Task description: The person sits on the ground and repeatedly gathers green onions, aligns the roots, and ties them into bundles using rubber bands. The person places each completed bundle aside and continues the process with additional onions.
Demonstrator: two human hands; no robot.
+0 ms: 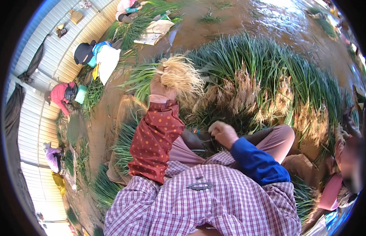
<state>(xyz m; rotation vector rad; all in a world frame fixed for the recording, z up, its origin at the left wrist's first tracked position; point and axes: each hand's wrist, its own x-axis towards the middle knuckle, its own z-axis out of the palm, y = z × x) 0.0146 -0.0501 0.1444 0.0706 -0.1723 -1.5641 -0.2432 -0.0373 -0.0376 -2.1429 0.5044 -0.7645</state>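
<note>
My left hand [163,88], in a red dotted sleeve cover, is raised at the far left end of the heap and grips a bunch of green onions [180,73]. Its pale, stringy roots spread to the right, and its leaves [140,76] point left. Over my crossed legs hangs my right hand [223,132], in a blue sleeve, its fingers curled in with nothing visible in them. A long bank of green onions [253,56] curves in front of me, roots towards me and leaves away.
More green onions [128,147] lie by my left side, and others [301,194] by my right. A person [336,188] sits close on my right. Several other people, one in a red top [60,96], work along the corrugated wall [32,141]. Wet ground [277,20] stretches beyond the bank.
</note>
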